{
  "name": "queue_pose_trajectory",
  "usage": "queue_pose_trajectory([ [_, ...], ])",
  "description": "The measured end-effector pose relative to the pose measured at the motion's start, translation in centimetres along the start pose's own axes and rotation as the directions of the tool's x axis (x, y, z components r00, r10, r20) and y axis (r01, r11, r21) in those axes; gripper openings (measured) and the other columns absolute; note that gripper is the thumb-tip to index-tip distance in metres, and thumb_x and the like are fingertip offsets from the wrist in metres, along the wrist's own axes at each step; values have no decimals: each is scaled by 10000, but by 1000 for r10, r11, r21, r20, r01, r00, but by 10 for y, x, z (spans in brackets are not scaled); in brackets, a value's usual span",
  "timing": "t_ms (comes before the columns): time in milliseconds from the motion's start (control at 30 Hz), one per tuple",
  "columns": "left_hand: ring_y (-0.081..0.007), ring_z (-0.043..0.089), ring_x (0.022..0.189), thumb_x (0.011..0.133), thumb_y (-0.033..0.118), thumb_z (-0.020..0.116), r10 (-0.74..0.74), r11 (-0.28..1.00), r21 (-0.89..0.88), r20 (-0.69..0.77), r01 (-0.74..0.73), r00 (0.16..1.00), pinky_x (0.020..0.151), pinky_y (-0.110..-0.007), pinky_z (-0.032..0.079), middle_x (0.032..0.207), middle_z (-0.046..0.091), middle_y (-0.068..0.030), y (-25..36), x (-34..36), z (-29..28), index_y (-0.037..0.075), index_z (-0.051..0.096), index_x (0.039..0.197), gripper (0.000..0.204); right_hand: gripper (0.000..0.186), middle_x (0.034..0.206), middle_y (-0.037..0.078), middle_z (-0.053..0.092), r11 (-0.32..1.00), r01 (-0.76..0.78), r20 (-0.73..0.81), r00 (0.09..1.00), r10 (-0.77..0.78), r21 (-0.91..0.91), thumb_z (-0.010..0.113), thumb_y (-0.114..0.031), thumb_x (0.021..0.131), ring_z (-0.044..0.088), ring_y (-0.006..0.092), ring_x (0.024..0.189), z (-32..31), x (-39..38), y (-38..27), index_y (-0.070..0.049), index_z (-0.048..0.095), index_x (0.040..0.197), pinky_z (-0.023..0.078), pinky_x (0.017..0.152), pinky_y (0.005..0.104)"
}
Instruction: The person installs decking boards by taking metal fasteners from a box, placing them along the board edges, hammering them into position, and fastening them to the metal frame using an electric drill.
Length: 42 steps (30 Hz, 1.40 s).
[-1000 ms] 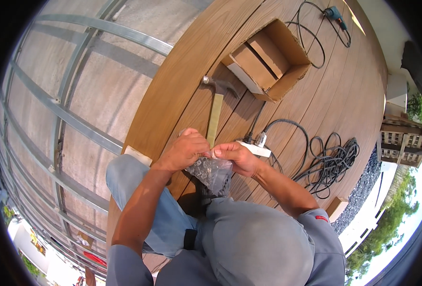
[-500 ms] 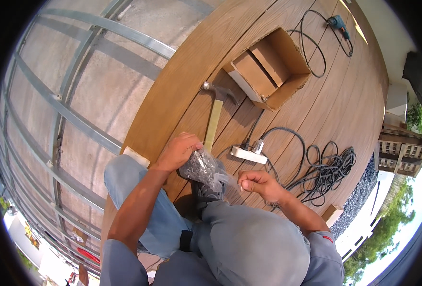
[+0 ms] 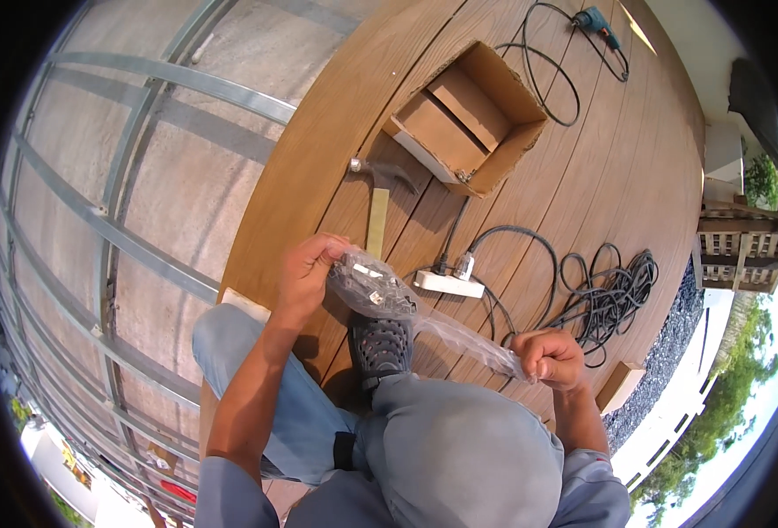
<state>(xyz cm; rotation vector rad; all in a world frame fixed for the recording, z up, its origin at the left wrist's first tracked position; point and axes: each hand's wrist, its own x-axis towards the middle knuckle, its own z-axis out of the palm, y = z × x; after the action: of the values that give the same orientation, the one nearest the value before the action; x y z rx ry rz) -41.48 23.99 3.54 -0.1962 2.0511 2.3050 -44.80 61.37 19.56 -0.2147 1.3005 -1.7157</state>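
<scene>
Stretched farther right since the earlier frame, a clear plastic bag (image 3: 351,280) hangs above a wooden deck (image 3: 296,167): fingers of the left hand (image 3: 305,271) pinch its bulging end, those of the right hand (image 3: 554,359) clench its drawn-out neck. Metal pieces (image 3: 376,297) appear still inside, no opening discernible. No lettering is legible.

On remote feed I'm seeing short grey-blue sleeves (image 3: 228,493); person also wearing faded lt-blue jeans (image 3: 248,356), blk band (image 3: 344,451) showing at denim's edge; grey cloth (image 3: 472,453) looking rounded, lower ctr; dk lace-up shoe (image 3: 380,349) poking out.
</scene>
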Motion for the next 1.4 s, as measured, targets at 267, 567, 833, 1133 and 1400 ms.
queue_pose_trajectory([
  [267,-71,576,881,1082,281,548,-315,910,-321,-120,263,942,803,-264,488,939,685,-9,27,90,110,29,695,1021,298,417,1091,113,632,852,421,-605,604,-519,-311,609,-355,1031,633,224,936,-41,53,-65,21,583,1211,495,910,369],
  [567,-179,661,961,1118,309,402,-697,518,-664,38,540,716,811,-360,556,1107,686,-63,67,183,173,5,582,1251,377,594,1116,108,666,731,-96,-611,628,-482,-676,811,-238,870,630,172,989,-100,180,-86,73,565,1312,508,877,310],
  [833,-255,634,1159,1128,357,342,-544,388,-791,217,473,810,989,-465,539,1293,620,-148,54,210,185,-16,505,1364,471,451,1049,93,695,611,-130,-577,526,-625,-781,784,-180,878,640,160,940,-142,203,-103,59,634,1230,514,830,281],
  [1133,-257,624,1169,1106,305,450,-328,302,-874,280,381,902,1023,-422,522,1276,628,-152,53,204,200,-49,528,1316,419,373,1008,67,689,641,-96,-590,512,-624,-761,736,-150,922,628,122,892,-152,193,-116,60,647,1218,514,788,266],
  [1400,-250,642,1125,1082,286,517,-289,401,-826,296,396,910,1028,-401,518,1248,637,-157,57,190,198,-57,540,1292,402,344,1003,38,670,734,-17,-647,487,-587,-679,714,-173,965,599,85,896,-149,177,-108,39,653,1230,480,787,225],
])
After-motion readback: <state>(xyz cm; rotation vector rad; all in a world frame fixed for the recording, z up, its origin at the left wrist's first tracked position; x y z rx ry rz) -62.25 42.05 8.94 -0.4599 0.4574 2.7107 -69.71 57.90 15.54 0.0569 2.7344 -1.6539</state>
